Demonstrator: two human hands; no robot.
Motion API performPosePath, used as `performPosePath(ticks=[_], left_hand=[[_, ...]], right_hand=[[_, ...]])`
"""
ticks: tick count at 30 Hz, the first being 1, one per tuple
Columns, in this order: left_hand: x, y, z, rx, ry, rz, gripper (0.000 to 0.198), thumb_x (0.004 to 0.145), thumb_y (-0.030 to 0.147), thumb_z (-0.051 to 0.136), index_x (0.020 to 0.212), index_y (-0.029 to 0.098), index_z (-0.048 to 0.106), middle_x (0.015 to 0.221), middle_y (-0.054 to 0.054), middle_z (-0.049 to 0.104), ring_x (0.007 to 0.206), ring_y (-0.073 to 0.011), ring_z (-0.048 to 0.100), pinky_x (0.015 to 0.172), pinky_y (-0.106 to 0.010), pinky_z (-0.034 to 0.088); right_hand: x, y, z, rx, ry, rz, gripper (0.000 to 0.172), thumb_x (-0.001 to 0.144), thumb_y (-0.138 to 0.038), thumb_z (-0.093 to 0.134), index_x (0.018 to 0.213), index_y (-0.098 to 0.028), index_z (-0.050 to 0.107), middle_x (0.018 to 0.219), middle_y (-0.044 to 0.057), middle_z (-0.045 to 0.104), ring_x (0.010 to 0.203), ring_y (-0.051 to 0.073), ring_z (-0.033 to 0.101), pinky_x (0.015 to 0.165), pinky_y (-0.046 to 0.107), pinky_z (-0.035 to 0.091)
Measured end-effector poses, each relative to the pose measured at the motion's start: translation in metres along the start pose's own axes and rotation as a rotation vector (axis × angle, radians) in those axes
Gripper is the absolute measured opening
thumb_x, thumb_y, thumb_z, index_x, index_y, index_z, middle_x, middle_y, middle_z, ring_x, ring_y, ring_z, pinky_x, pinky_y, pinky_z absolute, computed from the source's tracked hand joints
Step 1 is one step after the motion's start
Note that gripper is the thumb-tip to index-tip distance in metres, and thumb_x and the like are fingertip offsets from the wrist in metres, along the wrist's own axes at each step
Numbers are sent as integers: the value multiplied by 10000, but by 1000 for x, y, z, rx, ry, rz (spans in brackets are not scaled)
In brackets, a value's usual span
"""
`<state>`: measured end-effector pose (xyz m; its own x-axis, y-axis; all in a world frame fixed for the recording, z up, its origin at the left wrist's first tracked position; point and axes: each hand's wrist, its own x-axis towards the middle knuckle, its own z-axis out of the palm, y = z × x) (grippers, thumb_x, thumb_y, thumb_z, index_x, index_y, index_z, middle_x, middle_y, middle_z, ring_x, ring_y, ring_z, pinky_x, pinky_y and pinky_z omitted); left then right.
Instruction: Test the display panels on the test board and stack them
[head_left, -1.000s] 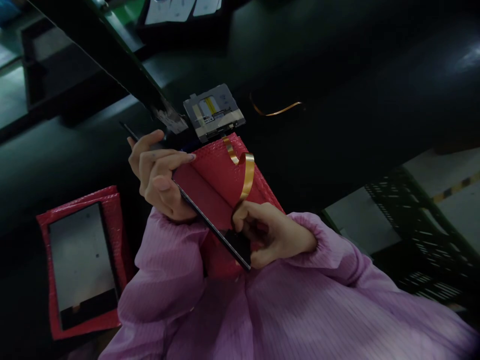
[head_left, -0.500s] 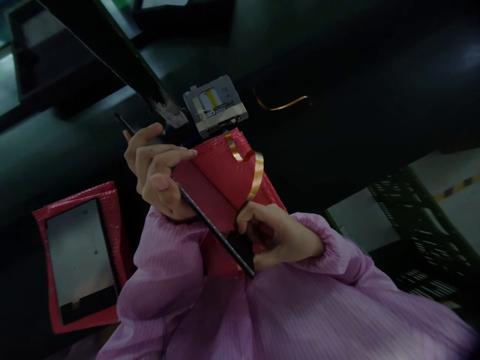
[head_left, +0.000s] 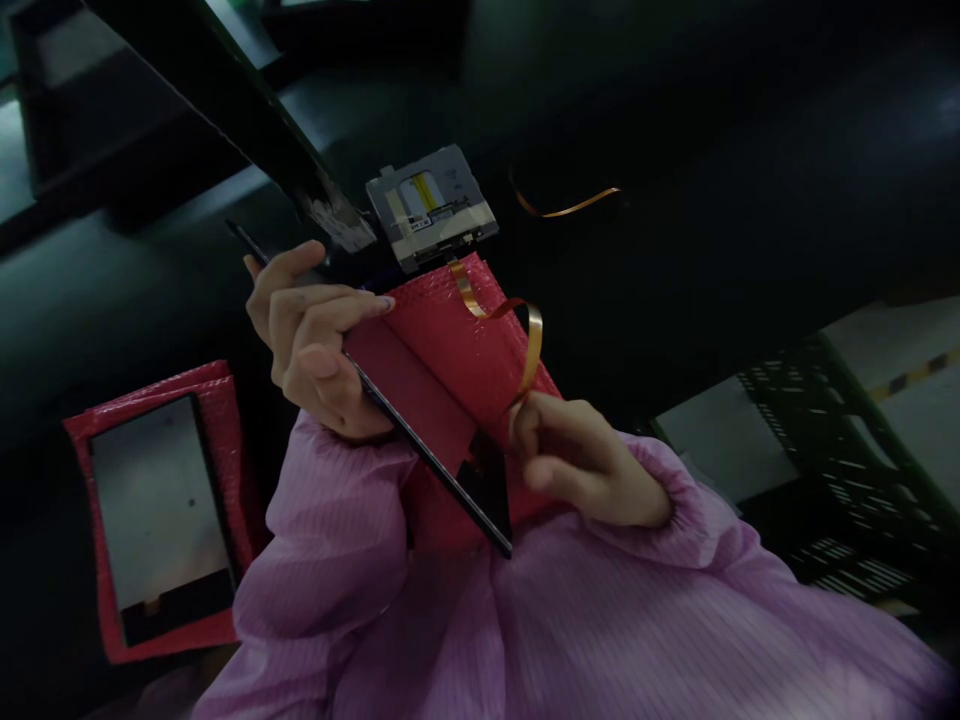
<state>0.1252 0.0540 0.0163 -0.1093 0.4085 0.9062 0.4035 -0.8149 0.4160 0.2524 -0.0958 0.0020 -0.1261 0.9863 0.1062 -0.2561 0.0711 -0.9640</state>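
My left hand grips a thin dark display panel by its left edge and holds it tilted on edge over a red bubble-wrap pouch. My right hand pinches the end of an orange flat ribbon cable. The cable curls up from my fingers toward a small grey circuit module just beyond the pouch. Both arms wear pink striped sleeves.
A second panel lies flat on a red bubble-wrap pouch at the lower left. Another loose orange ribbon lies on the dark bench. A dark angled bar crosses the upper left. Black slotted racks stand at the right.
My right hand has moved to the right, away from the panel's lower end, drawing the orange ribbon out into a wider loop. My left hand keeps its hold.
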Motion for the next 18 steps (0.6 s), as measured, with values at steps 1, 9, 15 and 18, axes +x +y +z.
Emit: performPosePath(ticks=[1,9,15,18], left_hand=[[0,-1,-1,0,9,3,546,981,325,164,621,206,558,598,-8,468,940,-218,629,1016,-518,388],[-1,1,-6,-19,-26,-47,498,926,250,164,633,225,566,616,-24,519,960,-225,627,1045,-542,381],[1,4,-10,28,-77,-54,530,941,299,165,624,216,580,628,-32,538,981,-222,632,1034,-505,417],[2,8,-13,91,-116,-76,576,973,399,153,644,216,589,644,-30,548,1002,-229,636,1047,-518,424]], right_hand=[[0,1,0,-5,72,6,299,908,-407,647,794,-197,466,677,-51,446,555,60,371,475,196,310],[14,-6,3,167,30,123,262,935,-310,615,1159,-193,545,739,-35,563,587,62,502,499,171,414],[36,-8,3,267,-22,179,190,892,-325,671,907,-138,647,646,-46,540,552,46,472,444,146,348],[42,-7,5,271,-53,215,225,873,-353,693,901,-135,642,665,-46,552,560,45,474,455,147,358]])
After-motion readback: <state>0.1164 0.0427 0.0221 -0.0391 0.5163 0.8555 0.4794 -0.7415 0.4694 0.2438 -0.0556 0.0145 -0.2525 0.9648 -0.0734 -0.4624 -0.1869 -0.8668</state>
